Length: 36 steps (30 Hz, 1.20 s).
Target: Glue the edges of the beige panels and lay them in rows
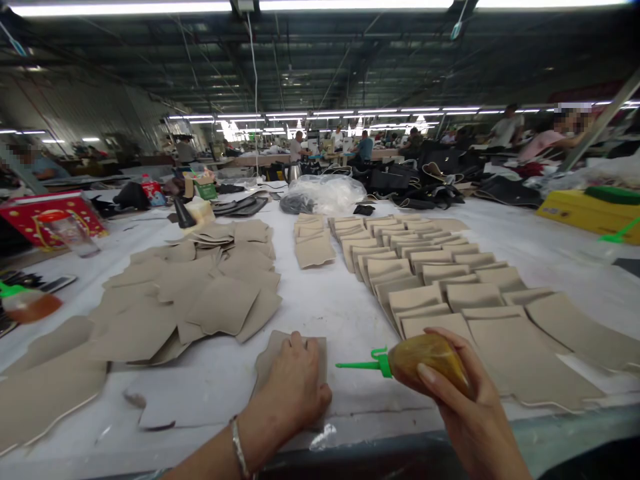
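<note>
My right hand [470,393] is wrapped round a squeeze glue bottle [425,360] of amber liquid. Its green nozzle points left, toward my left hand, and its tip is clear of any piece. My left hand [295,380], with a bracelet at the wrist, presses on a small beige sheet piece [270,350] near the table's front edge. The fingers are curled over the piece's right side; the palm hides part of it. To the left lies a loose pile of flat beige pieces [225,303]. Overlapping rows of folded beige pieces [475,300] spread out to the right.
A second glue bottle [33,305] and a phone [59,284] lie at the left, by a clear jar [70,233]. Behind are a plastic bag [330,193] and black pieces [425,187]. A yellow box [585,212] stands right. People work farther back.
</note>
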### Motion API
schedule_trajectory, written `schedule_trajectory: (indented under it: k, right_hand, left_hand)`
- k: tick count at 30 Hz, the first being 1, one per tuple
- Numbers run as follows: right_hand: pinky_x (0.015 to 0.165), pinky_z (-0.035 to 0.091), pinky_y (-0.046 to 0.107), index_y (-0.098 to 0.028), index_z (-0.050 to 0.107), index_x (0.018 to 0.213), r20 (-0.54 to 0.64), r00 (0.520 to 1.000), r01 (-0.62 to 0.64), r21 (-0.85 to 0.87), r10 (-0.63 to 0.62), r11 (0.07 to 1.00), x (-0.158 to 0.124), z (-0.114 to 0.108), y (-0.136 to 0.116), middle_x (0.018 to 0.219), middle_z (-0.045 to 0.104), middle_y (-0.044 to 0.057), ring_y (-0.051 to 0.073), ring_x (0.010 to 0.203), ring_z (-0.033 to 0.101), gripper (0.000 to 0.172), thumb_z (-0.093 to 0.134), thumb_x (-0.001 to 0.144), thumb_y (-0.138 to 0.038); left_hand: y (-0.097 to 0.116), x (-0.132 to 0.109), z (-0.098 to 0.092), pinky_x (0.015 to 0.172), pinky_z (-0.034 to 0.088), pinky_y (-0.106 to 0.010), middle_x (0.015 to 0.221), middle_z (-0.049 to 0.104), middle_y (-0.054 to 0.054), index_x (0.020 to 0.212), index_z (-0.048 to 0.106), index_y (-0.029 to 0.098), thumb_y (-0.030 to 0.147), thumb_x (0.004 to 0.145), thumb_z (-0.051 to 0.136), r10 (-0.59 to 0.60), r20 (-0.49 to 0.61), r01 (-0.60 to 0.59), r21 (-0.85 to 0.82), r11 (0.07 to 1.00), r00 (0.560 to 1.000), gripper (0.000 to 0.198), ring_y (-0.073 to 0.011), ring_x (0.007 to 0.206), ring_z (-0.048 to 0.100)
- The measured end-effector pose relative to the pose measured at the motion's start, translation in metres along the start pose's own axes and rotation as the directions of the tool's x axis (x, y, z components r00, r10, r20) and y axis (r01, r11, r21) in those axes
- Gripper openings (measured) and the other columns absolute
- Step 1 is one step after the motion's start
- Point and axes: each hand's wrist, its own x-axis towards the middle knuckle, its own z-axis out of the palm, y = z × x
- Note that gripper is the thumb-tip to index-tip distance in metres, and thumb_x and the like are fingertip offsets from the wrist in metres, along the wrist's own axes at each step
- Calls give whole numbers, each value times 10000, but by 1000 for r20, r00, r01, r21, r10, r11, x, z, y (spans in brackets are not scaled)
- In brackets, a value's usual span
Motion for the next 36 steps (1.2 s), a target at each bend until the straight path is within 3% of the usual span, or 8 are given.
schedule_trajectory:
  k: [3, 7, 14, 18, 22, 27, 33, 36]
  right_hand:
    - [676, 525, 217, -260, 569, 1103, 5, 999, 42, -44, -42, 998, -1, 4, -3, 908, 593, -1, 194, 832, 547, 600, 857, 588, -375]
    - [682, 520, 225, -280, 529, 1127, 42, 998, 43, -60, -40, 997, 5, 2, -1, 876, 603, -13, 183, 801, 556, 596, 835, 632, -412]
    - [766, 519, 351, -240, 512, 1126, 145, 989, -15, -63, 24, 998, 20, -4, 18, 933, 608, 22, 244, 882, 574, 561, 800, 682, -426]
    - [777, 507, 375, -242, 510, 1128, 146, 982, 143, -186, -117, 972, 25, 1, 20, 956, 593, 32, 260, 893, 572, 534, 761, 713, -466]
    - [778, 492, 317, -256, 512, 1142, 230, 931, 356, -398, -283, 846, 26, 10, 16, 1009, 575, 27, 234, 897, 573, 510, 739, 737, -467]
    - [824, 482, 325, -265, 500, 1173, 348, 847, 529, -480, -401, 700, 25, 24, 17, 1064, 577, 28, 241, 947, 576, 498, 721, 760, -433]
    - [884, 467, 345, -265, 482, 1197, 435, 774, 633, -507, -460, 585, 29, 33, 22, 1110, 572, 35, 244, 985, 578, 491, 712, 781, -387]
    - [895, 464, 321, -274, 475, 1202, 452, 759, 651, -516, -469, 556, 30, 35, 22, 1110, 572, 25, 226, 986, 577, 490, 710, 790, -399]
  left_hand:
    - [8, 4, -1, 829, 456, -418, 1104, 537, -188, 1039, 570, 116, 142, 620, 550, -15, -3, 15, 44, 999, 1000, 421, -322, 1018, 501]
    - [11, 3, -2, 829, 464, -418, 1109, 546, -202, 1030, 587, 97, 88, 659, 511, -30, 28, 27, 103, 994, 999, 379, -324, 1030, 509]
    - [-19, 8, 0, 858, 453, -345, 1008, 607, -123, 1016, 629, 149, 77, 829, 362, 35, 28, -37, 73, 997, 999, 334, -235, 957, 578]
    - [-32, 12, 10, 788, 481, -340, 1019, 610, -96, 1211, 550, 214, 205, 929, 327, 65, 6, -65, -5, 998, 998, 360, -223, 868, 628]
    - [-32, 13, 20, 776, 490, -343, 1030, 625, -81, 1271, 500, 250, 190, 941, 281, 69, -25, -70, -25, 997, 997, 400, -231, 873, 646]
    - [-26, 20, 20, 718, 500, -333, 1012, 629, -79, 1241, 502, 236, 164, 927, 290, 52, -9, -52, 19, 998, 999, 385, -236, 820, 656]
    - [-28, 24, 23, 689, 511, -367, 991, 617, -80, 1236, 484, 216, 195, 934, 286, 74, -34, -73, 23, 997, 997, 362, -260, 803, 656]
    - [-31, 23, 23, 716, 511, -381, 1020, 617, -86, 1272, 455, 210, 202, 933, 282, 105, -30, -105, 2, 995, 994, 380, -264, 829, 654]
